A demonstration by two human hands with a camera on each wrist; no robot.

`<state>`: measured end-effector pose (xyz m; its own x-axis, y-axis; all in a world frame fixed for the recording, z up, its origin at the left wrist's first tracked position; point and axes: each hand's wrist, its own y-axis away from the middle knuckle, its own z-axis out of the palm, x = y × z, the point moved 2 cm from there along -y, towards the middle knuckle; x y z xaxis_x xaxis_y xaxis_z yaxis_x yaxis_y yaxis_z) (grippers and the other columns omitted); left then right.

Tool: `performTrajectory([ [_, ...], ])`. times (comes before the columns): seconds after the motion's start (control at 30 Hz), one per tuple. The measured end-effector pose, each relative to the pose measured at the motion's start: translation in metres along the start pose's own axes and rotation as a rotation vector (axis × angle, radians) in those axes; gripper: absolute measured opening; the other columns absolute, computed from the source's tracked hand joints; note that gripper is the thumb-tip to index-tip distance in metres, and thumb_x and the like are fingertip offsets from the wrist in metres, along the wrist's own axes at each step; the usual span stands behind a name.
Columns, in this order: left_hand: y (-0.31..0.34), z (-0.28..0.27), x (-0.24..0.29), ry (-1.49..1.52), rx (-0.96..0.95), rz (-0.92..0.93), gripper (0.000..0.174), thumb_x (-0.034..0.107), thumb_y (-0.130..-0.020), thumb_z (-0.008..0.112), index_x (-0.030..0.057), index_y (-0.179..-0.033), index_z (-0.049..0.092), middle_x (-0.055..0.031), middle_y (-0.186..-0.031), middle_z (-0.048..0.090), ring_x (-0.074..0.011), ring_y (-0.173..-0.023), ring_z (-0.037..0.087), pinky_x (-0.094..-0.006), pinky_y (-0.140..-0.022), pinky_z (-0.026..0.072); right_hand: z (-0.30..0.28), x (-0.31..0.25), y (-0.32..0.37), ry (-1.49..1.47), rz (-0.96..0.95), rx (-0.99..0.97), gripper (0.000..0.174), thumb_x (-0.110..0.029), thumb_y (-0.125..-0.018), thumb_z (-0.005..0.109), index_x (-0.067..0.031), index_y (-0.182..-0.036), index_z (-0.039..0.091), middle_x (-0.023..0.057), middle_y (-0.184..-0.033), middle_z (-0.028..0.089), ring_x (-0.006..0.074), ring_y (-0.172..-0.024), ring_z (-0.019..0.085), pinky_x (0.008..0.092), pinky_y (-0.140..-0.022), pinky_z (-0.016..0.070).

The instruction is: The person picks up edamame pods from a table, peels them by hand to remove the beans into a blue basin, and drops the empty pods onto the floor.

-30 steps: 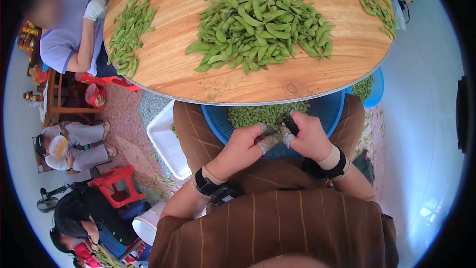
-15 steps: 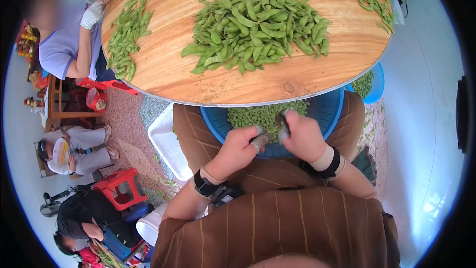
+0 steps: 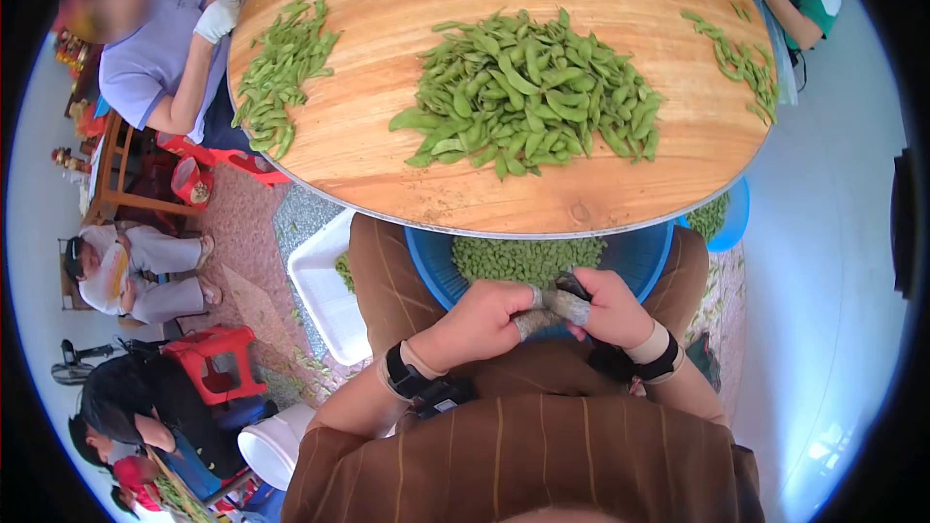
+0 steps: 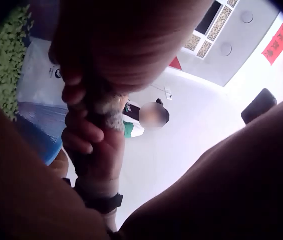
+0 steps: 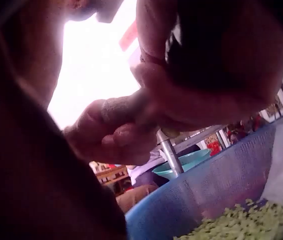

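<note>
Both hands meet in front of the blue basin [image 3: 423, 266] in the lap, which holds shelled green beans [image 3: 528, 257]. My left hand [image 3: 480, 322] curls with thumb and forefinger drawn together, grey wraps on their tips. Opposite it, the curled right hand [image 3: 620, 310] has its wrapped thumb [image 3: 570, 307] against the left fingertips, with a dark covering on another finger. Beneath the joined fingers, the right wrist view shows a small green bit [image 5: 171, 133] like an edamame pod, mostly hidden by the hands. A heap of edamame pods [image 3: 538, 92] lies on the wooden table [image 3: 358, 145].
The table's rounded edge overhangs the basin. A white tray [image 3: 312, 271] stands on the floor at left, a white bucket [image 3: 263, 455] nearer. At right is another blue basin [image 3: 739, 218]. Other people sit around, one at the table in a lavender shirt [image 3: 145, 77].
The hands stood slightly apart half a second ago; now their fingertips meet, nearer the body. The table sits lower in view, and a grey-gloved hand shows at its far edge.
</note>
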<state>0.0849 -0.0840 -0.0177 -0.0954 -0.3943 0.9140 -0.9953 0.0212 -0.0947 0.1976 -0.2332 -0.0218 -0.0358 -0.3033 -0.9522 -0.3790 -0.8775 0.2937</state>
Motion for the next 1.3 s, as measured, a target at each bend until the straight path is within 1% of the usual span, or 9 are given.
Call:
performTrajectory([
  [0.17, 0.01, -0.004, -0.002, 0.592, -0.095, -0.437, 0.009, 0.01, -0.088, 0.058, 0.005, -0.092, 0.063, -0.0012, -0.071, 0.06, -0.0088, -0.065, 0.056, -0.0238, -0.057, 0.0457, 0.0, -0.01, -0.001, -0.361, 0.198, -0.132, 0.015, -0.015, -0.087, 0.065, -0.0022, -0.085, 0.056, -0.0032, -0.068, 0.056, 0.0028, -0.052, 0.049, 0.022, -0.045, 0.0399],
  [0.23, 0.021, -0.011, -0.004, 0.658, -0.066, -0.473, 0.009, 0.01, -0.089, 0.056, 0.0053, -0.092, 0.064, 0.0016, -0.072, 0.059, -0.0044, -0.067, 0.054, -0.0213, -0.057, 0.045, 0.002, -0.015, -0.003, -0.052, 0.08, -0.059, 0.016, -0.014, -0.083, 0.066, -0.0016, -0.085, 0.056, 0.0025, -0.068, 0.058, 0.0134, -0.052, 0.054, 0.0279, -0.049, 0.044],
  [0.37, 0.074, -0.064, -0.006, 0.566, 0.303, -0.522, 0.012, 0.016, -0.087, 0.062, 0.004, -0.089, 0.062, 0.0, -0.071, 0.057, -0.0064, -0.063, 0.052, -0.0237, -0.054, 0.0432, 0.002, -0.017, -0.011, 0.531, -0.364, -0.017, 0.018, -0.014, -0.078, 0.067, -0.0012, -0.085, 0.056, 0.011, -0.07, 0.058, 0.0295, -0.059, 0.057, 0.0355, -0.056, 0.0466],
  [0.43, 0.105, -0.094, -0.015, -0.101, 0.271, -0.701, 0.018, 0.019, -0.082, 0.07, 0.003, -0.083, 0.061, -0.0052, -0.071, 0.058, -0.0145, -0.061, 0.056, -0.0295, -0.054, 0.0442, 0.003, -0.027, -0.01, 0.65, -0.329, -0.06, 0.019, -0.013, -0.074, 0.066, -0.0005, -0.083, 0.055, 0.0177, -0.073, 0.054, 0.0397, -0.07, 0.055, 0.042, -0.062, 0.0458],
  [0.47, 0.108, -0.097, -0.015, -0.101, 0.271, -0.701, 0.018, 0.019, -0.082, 0.07, 0.003, -0.083, 0.061, -0.0052, -0.071, 0.058, -0.0145, -0.061, 0.056, -0.0295, -0.054, 0.0442, 0.004, -0.031, -0.011, 0.651, -0.329, -0.06, 0.019, -0.013, -0.074, 0.066, -0.0005, -0.083, 0.055, 0.0177, -0.073, 0.054, 0.0397, -0.07, 0.055, 0.042, -0.062, 0.0458],
  [0.53, 0.112, -0.109, -0.005, -0.825, 0.482, -0.621, 0.02, 0.017, -0.076, 0.074, 0.0029, -0.079, 0.059, -0.0118, -0.073, 0.06, -0.0269, -0.063, 0.059, -0.0358, -0.055, 0.0458, 0.007, -0.037, -0.014, 0.622, -0.25, 0.008, 0.017, -0.012, -0.076, 0.064, -0.0003, -0.08, 0.052, 0.019, -0.073, 0.054, 0.0391, -0.07, 0.055, 0.043, -0.061, 0.0447],
  [0.87, -0.046, -0.076, 0.03, -0.666, 0.537, 0.114, 0.026, -0.002, -0.068, 0.063, 0.0, -0.094, 0.062, -0.0189, -0.103, 0.061, -0.0358, -0.089, 0.06, -0.0402, -0.074, 0.0506, 0.021, -0.032, -0.001, 0.56, -0.168, 0.028, 0.018, -0.013, -0.08, 0.062, 0.0006, -0.08, 0.05, 0.0213, -0.072, 0.053, 0.0428, -0.069, 0.054, 0.0445, -0.061, 0.0435],
  [1.17, -0.059, -0.068, 0.023, -0.677, 0.532, 0.122, 0.031, -0.007, -0.067, 0.061, -0.0022, -0.098, 0.061, -0.0179, -0.098, 0.061, -0.0323, -0.086, 0.061, -0.0366, -0.076, 0.0506, 0.007, -0.018, 0.01, 0.525, -0.123, 0.112, 0.019, -0.015, -0.081, 0.063, 0.0008, -0.082, 0.052, 0.0214, -0.073, 0.055, 0.0425, -0.07, 0.055, 0.0435, -0.06, 0.0446],
  [1.3, -0.047, -0.061, 0.043, -0.203, 0.515, -0.111, 0.029, -0.004, -0.074, 0.066, -0.0012, -0.102, 0.063, -0.0122, -0.093, 0.063, -0.0201, -0.082, 0.062, -0.0288, -0.074, 0.0497, 0.003, -0.035, 0.005, 0.03, -0.114, 0.277, 0.016, -0.015, -0.088, 0.061, -0.0008, -0.093, 0.056, 0.0108, -0.07, 0.06, 0.0228, -0.056, 0.057, 0.0313, -0.052, 0.0442],
])
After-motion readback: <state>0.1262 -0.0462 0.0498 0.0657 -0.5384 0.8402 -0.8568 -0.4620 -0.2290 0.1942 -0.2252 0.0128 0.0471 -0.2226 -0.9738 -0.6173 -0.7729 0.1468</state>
